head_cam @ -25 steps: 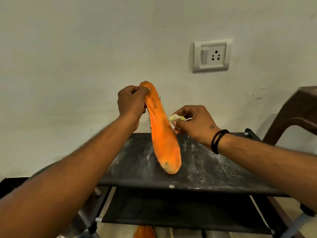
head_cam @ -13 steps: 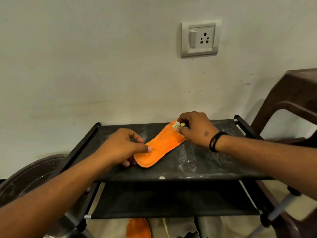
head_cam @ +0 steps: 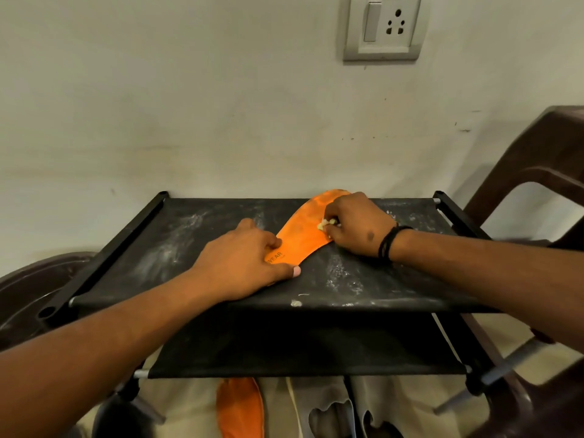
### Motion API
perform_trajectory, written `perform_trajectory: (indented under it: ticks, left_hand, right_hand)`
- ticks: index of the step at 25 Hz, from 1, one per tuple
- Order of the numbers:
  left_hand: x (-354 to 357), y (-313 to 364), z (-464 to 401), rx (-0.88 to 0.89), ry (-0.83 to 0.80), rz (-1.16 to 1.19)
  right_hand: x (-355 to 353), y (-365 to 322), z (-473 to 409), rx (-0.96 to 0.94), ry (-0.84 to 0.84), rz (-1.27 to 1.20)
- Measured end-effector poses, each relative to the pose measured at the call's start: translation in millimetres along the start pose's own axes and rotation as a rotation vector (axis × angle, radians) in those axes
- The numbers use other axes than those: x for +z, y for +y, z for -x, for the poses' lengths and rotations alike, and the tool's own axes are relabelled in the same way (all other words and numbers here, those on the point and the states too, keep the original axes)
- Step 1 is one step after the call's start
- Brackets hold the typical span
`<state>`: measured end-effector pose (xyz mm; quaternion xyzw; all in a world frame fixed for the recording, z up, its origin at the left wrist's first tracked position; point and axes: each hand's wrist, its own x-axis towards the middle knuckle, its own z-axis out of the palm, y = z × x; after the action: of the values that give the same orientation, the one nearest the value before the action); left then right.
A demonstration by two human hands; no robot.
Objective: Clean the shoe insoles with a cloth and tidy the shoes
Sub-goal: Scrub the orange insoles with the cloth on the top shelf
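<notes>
An orange insole [head_cam: 303, 229] lies flat on the dusty top shelf of a black shoe rack [head_cam: 196, 235], running from near left to far right. My left hand [head_cam: 243, 263] presses down on its near heel end with straight fingers. My right hand [head_cam: 357, 226] pinches a small pale wad of cloth [head_cam: 325, 223] against the insole's far half. A second orange insole [head_cam: 240, 406] lies on the floor below the rack, partly hidden by the lower shelf.
A brown plastic chair [head_cam: 537, 172] stands to the right of the rack. A dark round basin [head_cam: 22, 295] sits at the left. Pale cloth or shoes [head_cam: 331, 406] lie on the floor under the rack. A wall socket [head_cam: 384, 26] is above.
The insole, held upright in the air a second ago, was laid flat on the top shelf. My left hand now presses its heel and my right hand has moved the cloth along it.
</notes>
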<state>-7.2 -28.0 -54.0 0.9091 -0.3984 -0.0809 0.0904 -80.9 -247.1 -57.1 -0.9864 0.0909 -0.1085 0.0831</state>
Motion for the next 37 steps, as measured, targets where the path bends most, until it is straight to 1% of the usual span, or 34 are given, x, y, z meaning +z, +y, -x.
perform_trajectory:
  ticks: [2, 5, 7, 8, 10, 11, 13, 15, 17, 18, 20, 22, 24, 27, 29, 32, 33, 35, 37]
  left_hand:
    - [0.7, -0.1, 0.4, 0.003, -0.025, -0.01]
    - [-7.5, -5.2, -1.4, 0.041, -0.094, 0.018]
    - [-16.5, -10.8, -2.6, 0.077, -0.141, 0.092]
    - [-17.6, -13.3, -2.5, 0.09, -0.149, 0.103]
    - [-11.9, -14.3, -0.5, 0.077, -0.134, 0.039]
    - [-7.9, -13.1, 1.4, 0.071, -0.108, 0.001]
    - [-1.5, -8.9, 5.3, 0.078, -0.071, -0.024]
    - [0.0, -8.3, 6.7, 0.094, -0.041, -0.009]
    - [-1.0, -10.3, 5.9, 0.085, -0.035, -0.013]
    - [-1.0, -10.6, 5.7, 0.081, -0.041, -0.026]
    - [-1.2, -8.5, 5.8, 0.087, -0.044, -0.044]
    - [-2.4, -7.9, 5.7, 0.088, -0.039, -0.04]
    - [-2.6, -8.4, 5.9, 0.082, -0.05, -0.03]
    - [0.2, -10.1, 6.0, 0.101, -0.047, 0.001]
    - [0.1, -11.4, 3.8, 0.096, -0.047, 0.006]
    - [-1.5, -10.1, 2.8, 0.084, -0.046, -0.004]
    - [-1.4, -10.0, 3.1, 0.083, -0.041, -0.011]
    - [-1.1, -9.6, 5.8, 0.088, -0.044, -0.028]
    - [0.0, -9.9, 7.6, 0.101, -0.03, -0.022]
  right_hand:
    - [2.6, -17.0, 2.8, -0.032, -0.038, -0.067]
    - [7.7, -50.7, 17.6, -0.162, -0.138, -0.166]
    - [5.1, -44.7, 10.7, -0.16, -0.133, -0.076]
    - [4.4, -35.3, 3.1, -0.119, -0.115, -0.016]
    - [5.0, -23.6, -7.9, -0.025, -0.077, 0.06]
    - [7.0, -25.2, -9.6, -0.014, -0.064, 0.072]
    - [10.2, -43.7, -4.0, -0.084, -0.071, 0.022]
    - [14.1, -64.4, 8.5, -0.2, -0.09, -0.042]
    - [17.1, -62.5, 9.2, -0.246, -0.093, -0.02]
    - [16.3, -55.0, 3.6, -0.221, -0.091, 0.039]
    - [13.1, -33.1, -12.7, -0.107, -0.057, 0.156]
    - [12.4, -21.5, -22.2, -0.017, -0.005, 0.178]
    - [16.0, -32.5, -19.2, -0.033, -0.003, 0.098]
    - [18.9, -60.5, 3.7, -0.157, -0.09, -0.08]
    - [18.4, -57.2, 0.9, -0.169, -0.11, -0.051]
    - [14.5, -36.2, -23.2, -0.051, -0.056, 0.137]
    - [15.1, -33.7, -28.9, -0.031, -0.042, 0.161]
    - [16.0, -43.1, -30.5, -0.058, -0.053, 0.129]
    - [15.2, -57.2, -19.1, -0.117, -0.119, 0.018]
